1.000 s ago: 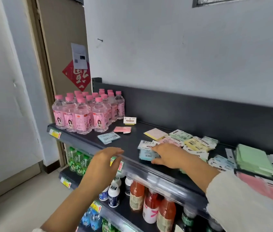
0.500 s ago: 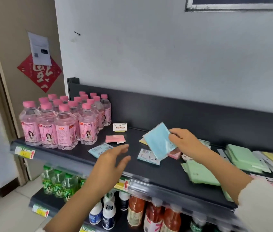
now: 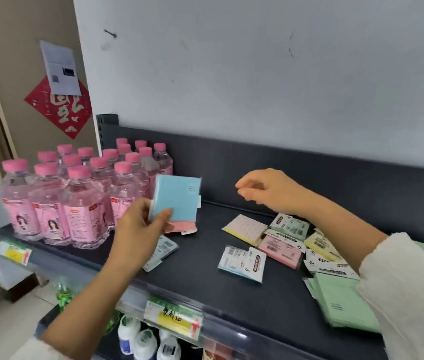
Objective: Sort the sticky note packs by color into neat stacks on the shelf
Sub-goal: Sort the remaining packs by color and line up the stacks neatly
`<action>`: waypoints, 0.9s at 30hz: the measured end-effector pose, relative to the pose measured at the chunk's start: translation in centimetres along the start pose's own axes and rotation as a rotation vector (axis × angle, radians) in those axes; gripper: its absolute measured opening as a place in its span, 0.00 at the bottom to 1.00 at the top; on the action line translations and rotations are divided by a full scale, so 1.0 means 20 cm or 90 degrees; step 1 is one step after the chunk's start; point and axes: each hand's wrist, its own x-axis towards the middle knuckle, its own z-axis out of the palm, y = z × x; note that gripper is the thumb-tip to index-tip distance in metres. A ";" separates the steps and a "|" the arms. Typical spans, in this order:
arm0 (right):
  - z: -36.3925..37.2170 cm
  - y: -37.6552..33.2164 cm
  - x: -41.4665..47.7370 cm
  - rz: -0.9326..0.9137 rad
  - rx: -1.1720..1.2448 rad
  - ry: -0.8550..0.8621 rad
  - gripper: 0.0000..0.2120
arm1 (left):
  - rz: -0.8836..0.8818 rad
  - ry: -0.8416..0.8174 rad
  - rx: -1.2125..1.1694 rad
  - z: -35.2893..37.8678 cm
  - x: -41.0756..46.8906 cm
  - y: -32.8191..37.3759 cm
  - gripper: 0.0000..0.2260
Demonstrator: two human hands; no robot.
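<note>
My left hand point(image 3: 138, 227) grips a blue sticky note pack point(image 3: 177, 197) upright above the dark shelf point(image 3: 205, 276), in front of the bottles. Just under it lies a pink pack point(image 3: 182, 226), and another blue pack point(image 3: 163, 252) lies partly hidden by my left hand. My right hand point(image 3: 268, 189) hovers over the shelf with loosely curled fingers, holding nothing. Below it sit a yellow pack point(image 3: 246, 228), a pink pack point(image 3: 281, 252), a blue pack face down point(image 3: 242, 262) and several mixed packs point(image 3: 317, 245). Green packs point(image 3: 343, 305) lie at the right, partly under my sleeve.
Several pink-capped water bottles point(image 3: 76, 198) crowd the shelf's left end. A dark back panel point(image 3: 309, 178) rises behind the shelf. Price tags point(image 3: 173, 319) hang on the front rail, with more bottles point(image 3: 143, 339) on the lower shelf.
The blue pack has passed from my right hand to my left, which now holds it further left near the bottles. My right hand has let go and hovers with nothing in it.
</note>
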 end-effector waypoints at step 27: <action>0.19 -0.01 -0.10 0.432 0.185 0.369 0.12 | 0.004 -0.290 -0.146 0.19 0.25 -0.03 0.05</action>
